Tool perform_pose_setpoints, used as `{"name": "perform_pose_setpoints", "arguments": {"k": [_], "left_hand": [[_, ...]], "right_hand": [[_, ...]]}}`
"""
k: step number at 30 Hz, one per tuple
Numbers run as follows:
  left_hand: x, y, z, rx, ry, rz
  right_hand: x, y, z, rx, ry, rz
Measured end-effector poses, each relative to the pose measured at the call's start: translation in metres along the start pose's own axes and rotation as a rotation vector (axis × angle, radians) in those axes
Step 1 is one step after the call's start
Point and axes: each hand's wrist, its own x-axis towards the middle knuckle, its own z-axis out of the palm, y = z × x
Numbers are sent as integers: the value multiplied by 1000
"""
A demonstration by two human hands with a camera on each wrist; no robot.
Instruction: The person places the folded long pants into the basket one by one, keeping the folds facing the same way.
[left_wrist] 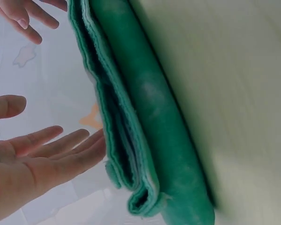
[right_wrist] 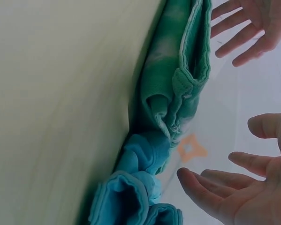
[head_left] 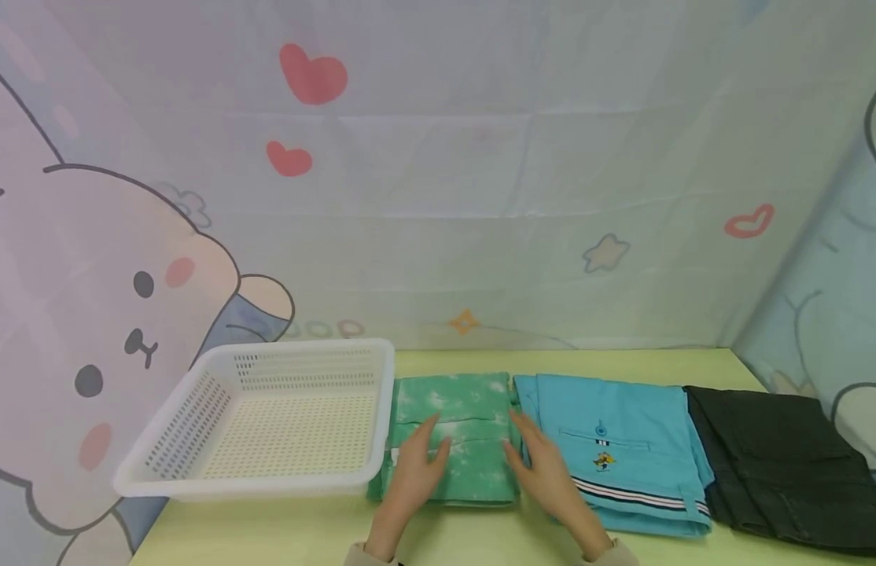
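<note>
A folded green garment with pale tie-dye patches (head_left: 473, 464) lies on the yellow table between both hands. My left hand (head_left: 415, 464) is over its left part, fingers spread and nearly straight; in the left wrist view the fingertips come up to the layered green cloth (left_wrist: 145, 93). Over the right edge of the green garment is my right hand (head_left: 544, 468), fingers extended and holding nothing. Folded light-blue trousers (head_left: 622, 440) with a striped band and small embroidered figure lie just right of it. In the right wrist view, the blue cloth (right_wrist: 119, 201) meets the green one.
A white perforated plastic basket (head_left: 381, 424) stands at the left, its rim close against the green garment. Folded black trousers (head_left: 785, 464) lie at the far right, touching the blue pair. Behind the yellow table (head_left: 565, 362) hangs a printed cloth backdrop (head_left: 445, 173).
</note>
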Motion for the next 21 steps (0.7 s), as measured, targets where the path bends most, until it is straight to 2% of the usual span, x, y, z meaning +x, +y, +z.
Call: {"name": "perform_pose_setpoints", "arguments": {"k": [5, 16, 21], "left_hand": [[-3, -4, -2, 14, 2, 28], [-10, -11, -9, 33, -88, 21], [-16, -15, -10, 73, -89, 17]], "right_hand": [[-1, 0, 0, 18, -14, 12], [-6, 0, 0, 53, -119, 107], [-9, -1, 0, 17, -120, 88]]}}
